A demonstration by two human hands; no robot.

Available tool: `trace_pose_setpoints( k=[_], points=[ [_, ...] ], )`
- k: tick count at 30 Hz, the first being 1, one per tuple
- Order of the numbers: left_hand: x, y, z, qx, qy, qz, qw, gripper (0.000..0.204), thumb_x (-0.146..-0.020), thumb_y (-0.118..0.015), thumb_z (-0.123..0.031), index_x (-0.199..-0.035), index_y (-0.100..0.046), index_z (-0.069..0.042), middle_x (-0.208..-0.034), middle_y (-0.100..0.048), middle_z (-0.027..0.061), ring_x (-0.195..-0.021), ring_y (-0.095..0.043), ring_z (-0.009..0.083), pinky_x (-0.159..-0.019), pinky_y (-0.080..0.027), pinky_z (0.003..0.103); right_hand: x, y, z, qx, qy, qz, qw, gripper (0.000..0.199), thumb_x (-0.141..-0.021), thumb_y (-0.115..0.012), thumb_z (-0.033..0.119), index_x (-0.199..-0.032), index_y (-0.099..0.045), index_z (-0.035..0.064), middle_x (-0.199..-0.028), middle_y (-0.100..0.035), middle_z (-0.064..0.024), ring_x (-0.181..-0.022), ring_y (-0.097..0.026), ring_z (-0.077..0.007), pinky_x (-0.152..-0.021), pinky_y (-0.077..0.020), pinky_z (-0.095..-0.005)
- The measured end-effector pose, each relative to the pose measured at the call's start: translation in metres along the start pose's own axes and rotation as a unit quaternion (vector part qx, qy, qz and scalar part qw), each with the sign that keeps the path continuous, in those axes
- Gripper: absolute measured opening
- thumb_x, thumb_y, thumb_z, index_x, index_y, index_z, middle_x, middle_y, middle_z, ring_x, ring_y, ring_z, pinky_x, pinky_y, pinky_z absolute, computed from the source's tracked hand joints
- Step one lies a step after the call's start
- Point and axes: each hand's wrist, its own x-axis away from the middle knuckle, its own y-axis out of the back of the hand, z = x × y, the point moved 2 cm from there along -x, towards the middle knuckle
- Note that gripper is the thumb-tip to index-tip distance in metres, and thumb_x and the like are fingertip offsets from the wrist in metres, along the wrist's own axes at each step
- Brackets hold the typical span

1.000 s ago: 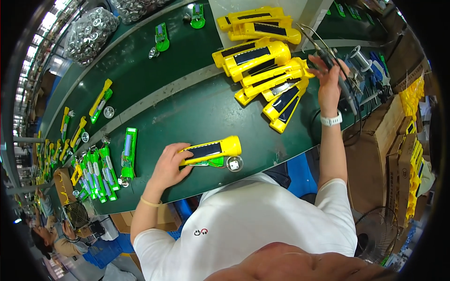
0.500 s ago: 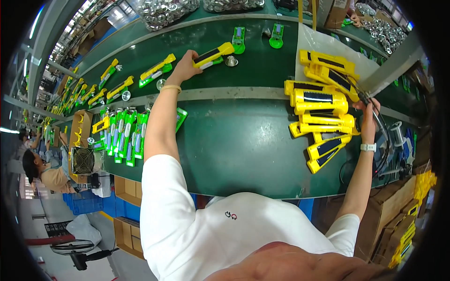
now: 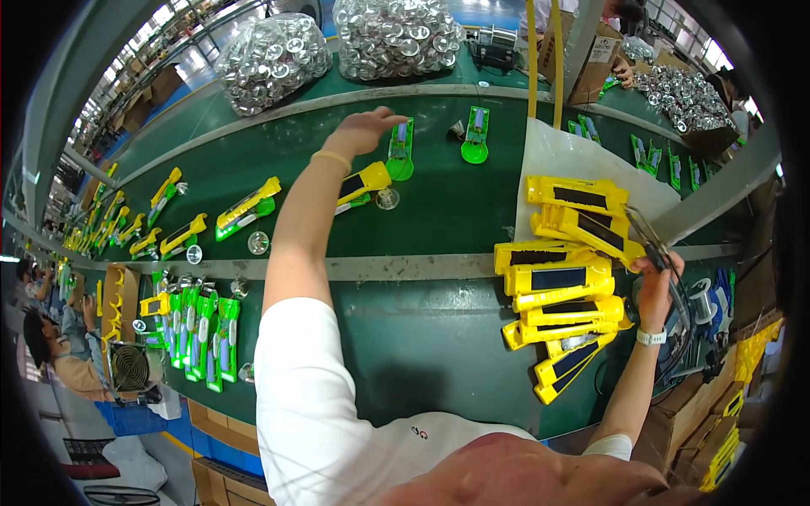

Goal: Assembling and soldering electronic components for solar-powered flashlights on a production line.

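Above the belt, my left hand (image 3: pixel 364 133) reaches forward, empty, its fingers stretched out at the top end of a green flashlight part (image 3: pixel 401 156). I cannot tell whether they touch it. Next to my left forearm lies a yellow housing (image 3: pixel 364 182) with a green part under it, and a silver reflector (image 3: pixel 387 199) is beside it. At the right, my right hand (image 3: pixel 655 291) is closed round a slim dark corded tool that looks like a soldering iron (image 3: pixel 651 250). Close by is a pile of yellow housings (image 3: pixel 558 278) with dark panels.
Another green part (image 3: pixel 476 135) lies farther right on the belt. Yellow-and-green pieces (image 3: pixel 246 207) line the left, above a cluster of green parts (image 3: pixel 202 333). Bags of reflectors (image 3: pixel 396 38) stand at the back. A metal post (image 3: pixel 726 181) rises at right; co-workers sit at far left and far right.
My left hand has let go of the yellow housing and moved forward to the green part. The view has tilted, so the scene sits lower. My right hand still holds the tool.
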Motion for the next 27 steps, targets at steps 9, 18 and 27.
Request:
trace_pose_setpoints(
  k=[9, 18, 27],
  points=[
    [-0.005, -0.002, 0.008, -0.092, -0.125, -0.198, 0.968, 0.051, -0.068, -0.066, -0.011, -0.117, -0.052, -0.018, -0.128, -0.047, 0.0029, -0.122, -0.043, 0.0227, -0.105, -0.03, 0.041, 0.025, 0.022, 0.058, -0.078, 0.085, -0.086, 0.99, 0.041, -0.094, -0.045, 0.04, -0.122, -0.044, 0.0101, -0.103, -0.063, -0.0132, -0.098, -0.058, -0.0239, -0.091, -0.0406, -0.0365],
    [0.209, 0.089, -0.111, 0.06, -0.215, -0.077, 0.972, 0.05, -0.056, -0.067, -0.016, -0.104, -0.056, -0.01, -0.084, -0.05, 0.0085, -0.083, -0.05, 0.0286, -0.079, -0.041, 0.043, 0.111, -0.107, 0.094, -0.115, -0.017, -0.147, 0.982, 0.037, -0.094, -0.042, 0.045, -0.114, -0.036, 0.0153, -0.101, -0.061, -0.0143, -0.081, -0.063, -0.027, -0.074, -0.0489, -0.0383],
    [0.354, 0.019, -0.223, 0.248, -0.159, -0.065, 0.953, 0.046, -0.061, -0.074, -0.025, -0.1, -0.057, -0.008, -0.09, -0.052, 0.0042, -0.091, -0.052, 0.0201, -0.081, -0.04, 0.035, 0.171, -0.23, 0.061, -0.317, -0.41, 0.052, 0.853, 0.027, -0.098, -0.034, 0.037, -0.117, -0.033, 0.0174, -0.106, -0.058, -0.0202, -0.094, -0.062, -0.0326, -0.079, -0.0532, -0.0441]
  ],
)
